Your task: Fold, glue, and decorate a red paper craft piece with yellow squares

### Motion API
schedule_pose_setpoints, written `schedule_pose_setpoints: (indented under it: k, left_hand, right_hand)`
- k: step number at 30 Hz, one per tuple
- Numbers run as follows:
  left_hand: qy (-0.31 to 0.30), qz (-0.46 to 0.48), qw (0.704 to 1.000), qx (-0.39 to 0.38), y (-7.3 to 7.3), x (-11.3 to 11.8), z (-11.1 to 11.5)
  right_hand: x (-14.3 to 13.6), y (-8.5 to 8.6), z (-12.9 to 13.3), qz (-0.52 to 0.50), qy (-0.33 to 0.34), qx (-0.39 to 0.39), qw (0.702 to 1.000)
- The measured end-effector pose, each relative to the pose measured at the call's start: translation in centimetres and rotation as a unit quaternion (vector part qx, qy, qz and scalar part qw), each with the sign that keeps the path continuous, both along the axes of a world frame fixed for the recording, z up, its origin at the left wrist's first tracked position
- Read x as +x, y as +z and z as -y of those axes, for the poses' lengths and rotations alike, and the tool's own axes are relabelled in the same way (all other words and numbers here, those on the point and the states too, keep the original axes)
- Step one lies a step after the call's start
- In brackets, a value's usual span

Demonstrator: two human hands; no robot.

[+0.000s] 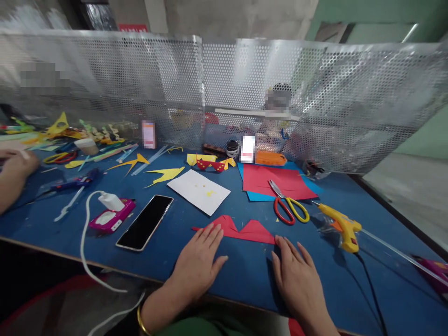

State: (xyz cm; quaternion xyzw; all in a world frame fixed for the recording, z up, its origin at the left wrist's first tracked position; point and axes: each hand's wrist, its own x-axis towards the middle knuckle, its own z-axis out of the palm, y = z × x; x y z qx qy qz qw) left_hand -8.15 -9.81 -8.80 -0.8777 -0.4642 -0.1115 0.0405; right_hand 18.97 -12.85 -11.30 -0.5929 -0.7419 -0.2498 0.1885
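A cut piece of red paper (241,229) with two peaks lies on the blue table in front of me. My left hand (200,254) rests flat on its left end, fingers stretched out. At the right end, my right hand (296,268) touches the paper's tip with its fingertips, the fingers extended and slightly apart. Scissors (285,205) with one red and one yellow handle lie beyond my right hand, partly on sheets of red paper (280,179) and blue paper (257,196). A white sheet (199,191) with small yellow scraps lies behind the red cutout.
A yellow glue gun (341,226) with a black cord lies at right. To the left are a phone (145,223), a purple power strip (112,217) and a blue glue gun (77,181). Red paper glasses (210,164) sit farther back. Another person's hand (17,163) shows at far left.
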Motion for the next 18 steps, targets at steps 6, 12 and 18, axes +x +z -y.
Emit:
schedule_pose_setpoints:
  k: [6,12,18]
  left_hand:
    - [0.072,0.01,0.997,0.037,-0.2,-3.9,0.2]
    - [0.147,0.02,0.988,0.044,0.4,-4.4,1.3]
    - [0.047,0.027,0.996,0.075,1.3,-0.6,1.9]
  right_hand:
    - [0.0,0.2,0.1,-0.007,0.003,-0.017,1.0]
    - [0.3,0.8,0.9,-0.02,-0.032,-0.03,0.999]
    - [-3.1,2.0,1.1,-0.038,0.027,-0.038,0.998]
